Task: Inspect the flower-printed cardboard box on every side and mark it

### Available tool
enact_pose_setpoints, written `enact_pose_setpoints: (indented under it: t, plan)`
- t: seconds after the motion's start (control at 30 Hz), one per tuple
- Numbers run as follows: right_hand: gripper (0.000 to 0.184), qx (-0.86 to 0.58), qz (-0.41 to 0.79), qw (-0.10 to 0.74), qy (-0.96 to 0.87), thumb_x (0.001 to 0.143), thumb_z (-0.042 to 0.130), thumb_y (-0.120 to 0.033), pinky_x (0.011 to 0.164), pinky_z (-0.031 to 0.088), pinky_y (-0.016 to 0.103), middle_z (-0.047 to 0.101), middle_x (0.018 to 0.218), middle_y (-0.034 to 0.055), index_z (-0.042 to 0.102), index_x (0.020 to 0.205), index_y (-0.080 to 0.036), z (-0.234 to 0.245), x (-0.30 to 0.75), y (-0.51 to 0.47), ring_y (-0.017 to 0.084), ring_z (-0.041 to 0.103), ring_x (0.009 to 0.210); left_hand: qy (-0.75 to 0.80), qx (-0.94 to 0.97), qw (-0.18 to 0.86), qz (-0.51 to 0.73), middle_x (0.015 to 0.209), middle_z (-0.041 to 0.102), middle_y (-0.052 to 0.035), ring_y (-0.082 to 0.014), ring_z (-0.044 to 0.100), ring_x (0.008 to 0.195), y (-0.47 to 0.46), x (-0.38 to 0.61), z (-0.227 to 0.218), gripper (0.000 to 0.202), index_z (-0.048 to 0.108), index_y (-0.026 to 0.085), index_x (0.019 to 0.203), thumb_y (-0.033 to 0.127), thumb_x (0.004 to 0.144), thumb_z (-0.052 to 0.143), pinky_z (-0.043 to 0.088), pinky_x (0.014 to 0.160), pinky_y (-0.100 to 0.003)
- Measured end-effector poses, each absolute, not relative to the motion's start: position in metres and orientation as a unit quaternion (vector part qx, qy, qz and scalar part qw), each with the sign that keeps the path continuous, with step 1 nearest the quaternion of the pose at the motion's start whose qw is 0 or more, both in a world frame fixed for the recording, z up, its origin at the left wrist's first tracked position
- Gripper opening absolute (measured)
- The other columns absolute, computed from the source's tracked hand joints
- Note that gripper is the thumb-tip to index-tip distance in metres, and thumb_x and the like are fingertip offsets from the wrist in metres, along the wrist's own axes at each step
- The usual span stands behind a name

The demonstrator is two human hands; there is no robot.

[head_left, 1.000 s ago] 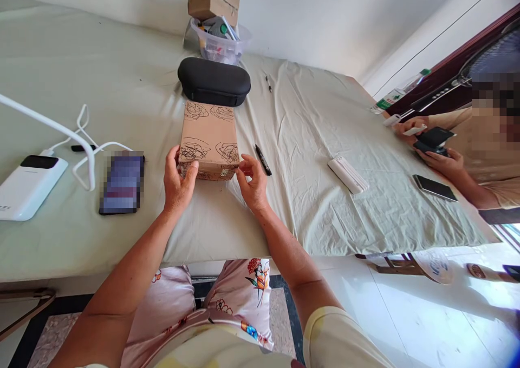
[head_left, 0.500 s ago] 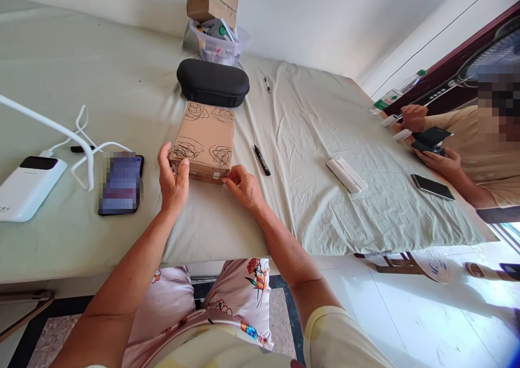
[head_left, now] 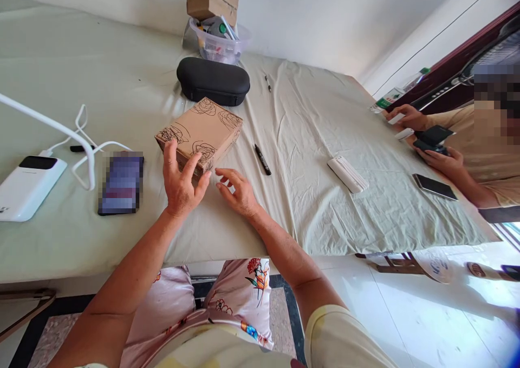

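A brown cardboard box (head_left: 207, 127) with black scribbles near its corners lies on the cloth, turned at an angle to me. My left hand (head_left: 181, 186) is at its near left side, fingers spread over the front edge; whether the fingertips touch the box I cannot tell. Just off the box's near corner is my right hand (head_left: 239, 192), its fingers apart and slightly curled, with nothing in them. A black marker (head_left: 262, 159) lies to the right of the box. Behind the box rests a black zip case (head_left: 213, 81).
A phone (head_left: 121, 184) and a white power bank (head_left: 32, 186) with a cable lie on the left. Farther back stands a plastic basket (head_left: 219, 48) below another carton (head_left: 211, 0). A white object (head_left: 347, 174) lies right; a co-worker's hands (head_left: 442, 159) hold small items.
The box has turned on the cloth, its near side now facing more to the left. My left hand has shifted right and spread its fingers; my right hand has come off the box.
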State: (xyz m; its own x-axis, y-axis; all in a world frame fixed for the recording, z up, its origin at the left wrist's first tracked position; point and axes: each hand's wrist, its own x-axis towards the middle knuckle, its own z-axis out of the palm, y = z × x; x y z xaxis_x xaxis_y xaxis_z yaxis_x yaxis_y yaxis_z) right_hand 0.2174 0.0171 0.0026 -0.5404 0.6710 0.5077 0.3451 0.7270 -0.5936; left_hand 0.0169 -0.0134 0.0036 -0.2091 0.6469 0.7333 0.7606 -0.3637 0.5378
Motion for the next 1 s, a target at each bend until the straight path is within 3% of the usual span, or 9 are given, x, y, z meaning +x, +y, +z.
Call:
enact_pose_setpoints:
  t: [0.17, 0.27, 0.33, 0.47, 0.63, 1.0]
  plan:
    - [0.06, -0.253, 0.091, 0.453, -0.85, 0.108, 0.053, -0.04, 0.114, 0.057, 0.048, 0.061, 0.156, 0.0141, 0.038, 0.166, -0.029, 0.016, 0.217, 0.013, 0.027, 0.061, 0.142, -0.557, -0.631, 0.073, -0.535, 0.154, 0.056, -0.019, -0.0389, 0.037, 0.161, -0.012, 0.017, 0.005, 0.04, 0.07, 0.021, 0.125, 0.05, 0.099, 0.064, 0.032, 0.129, -0.063]
    - [0.069, -0.197, 0.036, 0.433, -0.879, 0.108, 0.051, -0.045, 0.126, 0.048, 0.051, 0.055, 0.163, 0.0124, 0.028, 0.171, -0.029, 0.02, 0.213, 0.01, 0.027, 0.053, 0.152, -0.544, -0.641, 0.065, -0.537, 0.144, 0.064, -0.0158, -0.0364, 0.046, 0.155, -0.013, 0.017, 0.007, 0.036, 0.071, 0.022, 0.122, 0.049, 0.1, 0.062, 0.038, 0.127, -0.061]
    - [0.069, -0.202, 0.028, 0.393, -0.897, 0.108, 0.049, -0.052, 0.13, 0.044, 0.051, 0.054, 0.165, 0.0101, 0.031, 0.17, -0.028, 0.02, 0.211, 0.01, 0.027, 0.049, 0.156, -0.527, -0.659, 0.061, -0.533, 0.14, 0.067, -0.0142, -0.0347, 0.05, 0.152, -0.014, 0.017, 0.01, 0.032, 0.071, 0.022, 0.119, 0.046, 0.101, 0.06, 0.041, 0.126, -0.06]
    - [0.065, -0.266, 0.029, 0.319, -0.909, 0.107, 0.05, -0.058, 0.131, 0.04, 0.05, 0.057, 0.164, 0.0082, 0.047, 0.163, -0.026, 0.02, 0.212, 0.009, 0.028, 0.043, 0.161, -0.483, -0.695, 0.07, -0.528, 0.135, 0.07, -0.0118, -0.0305, 0.056, 0.148, -0.016, 0.017, 0.013, 0.023, 0.071, 0.022, 0.118, 0.032, 0.101, 0.059, 0.047, 0.123, -0.055]
    - [0.06, -0.344, -0.007, 0.282, -0.896, 0.109, 0.048, -0.053, 0.131, 0.037, 0.049, 0.052, 0.168, 0.0102, 0.049, 0.162, -0.024, 0.023, 0.219, 0.012, 0.029, 0.036, 0.164, -0.473, -0.697, 0.069, -0.535, 0.131, 0.072, -0.0102, -0.0257, 0.061, 0.14, -0.017, 0.015, 0.015, 0.023, 0.071, 0.022, 0.116, 0.023, 0.101, 0.053, 0.051, 0.12, -0.051]
    - [0.06, -0.512, -0.037, 0.38, -0.769, 0.106, 0.049, -0.039, 0.13, 0.033, 0.067, 0.035, 0.177, 0.0095, 0.041, 0.166, -0.032, 0.006, 0.24, 0.04, 0.036, 0.027, 0.167, -0.595, -0.572, 0.054, -0.561, 0.137, 0.067, -0.0114, -0.0254, 0.062, 0.13, -0.016, 0.004, 0.017, 0.022, 0.074, 0.023, 0.109, 0.02, 0.095, 0.056, 0.051, 0.113, -0.045]
